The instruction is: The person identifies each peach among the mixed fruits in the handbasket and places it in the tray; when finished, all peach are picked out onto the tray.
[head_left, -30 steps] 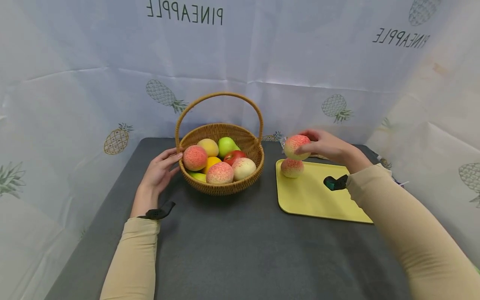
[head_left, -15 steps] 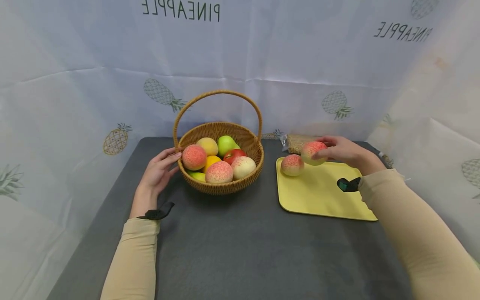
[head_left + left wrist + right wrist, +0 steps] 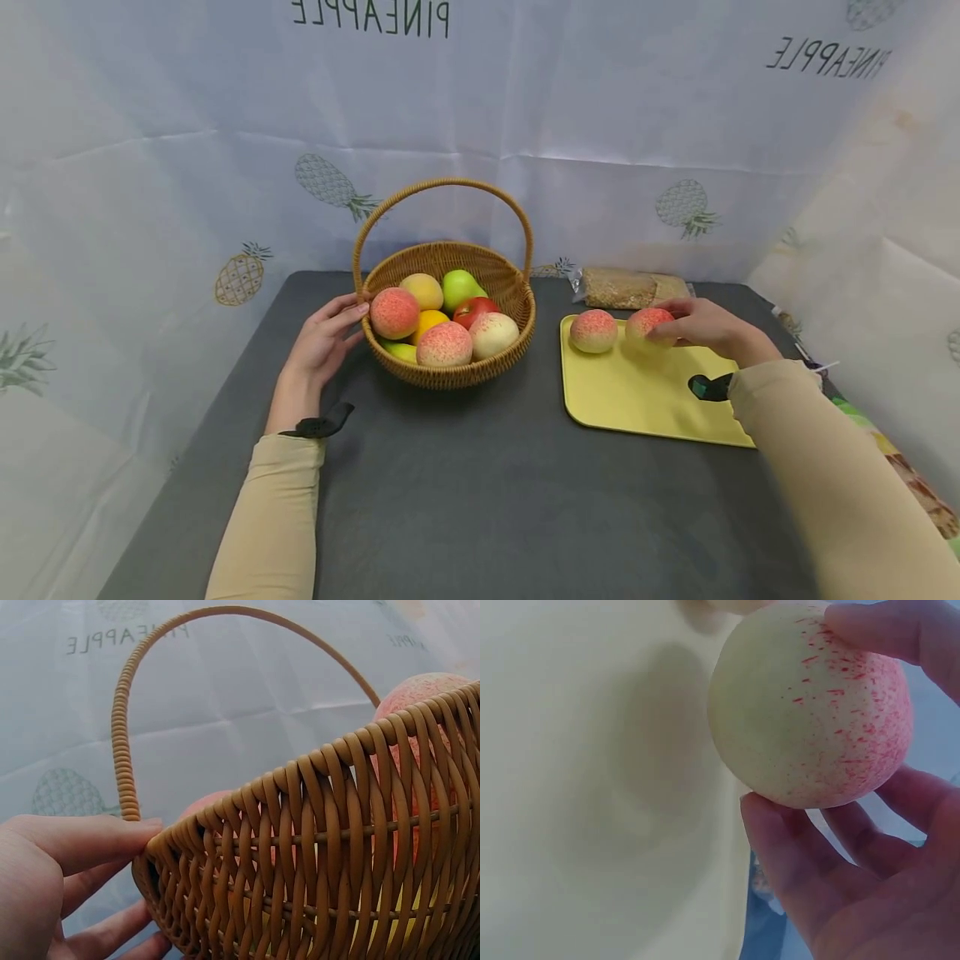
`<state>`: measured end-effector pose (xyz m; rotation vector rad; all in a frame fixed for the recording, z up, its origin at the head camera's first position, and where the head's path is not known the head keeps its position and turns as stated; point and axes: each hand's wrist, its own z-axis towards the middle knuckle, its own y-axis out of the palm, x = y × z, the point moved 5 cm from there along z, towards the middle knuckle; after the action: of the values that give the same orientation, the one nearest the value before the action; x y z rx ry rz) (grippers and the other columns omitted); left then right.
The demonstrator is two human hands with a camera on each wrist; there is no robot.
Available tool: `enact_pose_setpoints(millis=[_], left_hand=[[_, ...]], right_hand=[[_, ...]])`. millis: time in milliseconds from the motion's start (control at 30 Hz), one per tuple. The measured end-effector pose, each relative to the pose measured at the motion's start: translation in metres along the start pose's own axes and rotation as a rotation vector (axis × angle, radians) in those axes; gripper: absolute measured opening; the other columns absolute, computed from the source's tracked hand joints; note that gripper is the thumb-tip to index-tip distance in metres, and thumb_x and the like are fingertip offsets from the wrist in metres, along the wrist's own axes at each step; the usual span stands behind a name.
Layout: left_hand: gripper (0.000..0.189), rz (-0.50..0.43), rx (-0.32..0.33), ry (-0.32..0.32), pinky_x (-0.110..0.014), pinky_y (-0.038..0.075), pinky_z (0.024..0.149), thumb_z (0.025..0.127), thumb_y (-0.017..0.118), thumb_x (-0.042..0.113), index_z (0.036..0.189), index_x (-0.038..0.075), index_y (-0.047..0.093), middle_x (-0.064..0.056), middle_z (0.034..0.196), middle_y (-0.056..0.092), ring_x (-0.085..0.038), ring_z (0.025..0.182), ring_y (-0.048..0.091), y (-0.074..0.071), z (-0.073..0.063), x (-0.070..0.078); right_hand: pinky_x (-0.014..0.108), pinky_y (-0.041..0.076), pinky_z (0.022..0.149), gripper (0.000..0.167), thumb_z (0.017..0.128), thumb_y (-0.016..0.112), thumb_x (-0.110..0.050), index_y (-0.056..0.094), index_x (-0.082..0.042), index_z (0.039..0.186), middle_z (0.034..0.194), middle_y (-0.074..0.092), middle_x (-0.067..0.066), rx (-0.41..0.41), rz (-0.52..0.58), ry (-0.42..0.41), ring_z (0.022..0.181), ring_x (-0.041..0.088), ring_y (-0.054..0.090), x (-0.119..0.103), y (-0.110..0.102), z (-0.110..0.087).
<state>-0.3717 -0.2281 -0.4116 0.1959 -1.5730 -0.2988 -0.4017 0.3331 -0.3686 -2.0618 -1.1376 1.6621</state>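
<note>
The right hand is curling its fingers around a round pink-speckled cream peach, holding it at the far edge of the flat yellow plastic tray, just beside a second speckled peach. The left hand is resting with nearly straight fingers against the rim of the woven wicker handled basket, gripping nothing.
</note>
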Motion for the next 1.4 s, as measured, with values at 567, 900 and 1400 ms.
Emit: enact_pose_setpoints(millis=[567, 900, 1400], left_hand=[[0.04, -0.002, 0.007, 0.004, -0.05, 0.027, 0.118, 0.1, 0.071, 0.022, 0.136, 0.01, 0.059, 0.001, 0.13, 0.057, -0.019, 0.136, 0.045, 0.0, -0.001, -0.001], [0.036, 0.002, 0.004, 0.005, -0.051, 0.026, 0.119, 0.1, 0.071, 0.022, 0.133, 0.011, 0.06, 0.001, 0.129, 0.057, -0.019, 0.135, 0.045, -0.002, -0.002, -0.002], [0.038, -0.007, -0.013, 0.009, -0.044, 0.035, 0.112, 0.1, 0.07, 0.02, 0.136, 0.01, 0.06, 0.001, 0.131, 0.058, -0.018, 0.134, 0.047, 0.0, -0.001, 0.0]], right_hand=[[0.062, 0.039, 0.109, 0.084, 0.096, 0.072, -0.027, 0.026, 0.005, 0.158, 0.151, 0.036, 0.032, 0.049, -0.02, 0.013, 0.134, 0.048, 0.041, 0.017, 0.007, 0.004], [0.062, 0.039, 0.109, 0.083, 0.092, 0.076, -0.024, 0.03, 0.005, 0.155, 0.153, 0.034, 0.031, 0.022, -0.033, 0.017, 0.135, 0.05, 0.04, 0.015, 0.008, -0.001], [0.064, 0.037, 0.109, 0.086, 0.091, 0.079, -0.028, 0.031, 0.004, 0.156, 0.156, 0.029, 0.033, 0.019, -0.054, 0.026, 0.137, 0.051, 0.036, 0.011, 0.005, -0.005]])
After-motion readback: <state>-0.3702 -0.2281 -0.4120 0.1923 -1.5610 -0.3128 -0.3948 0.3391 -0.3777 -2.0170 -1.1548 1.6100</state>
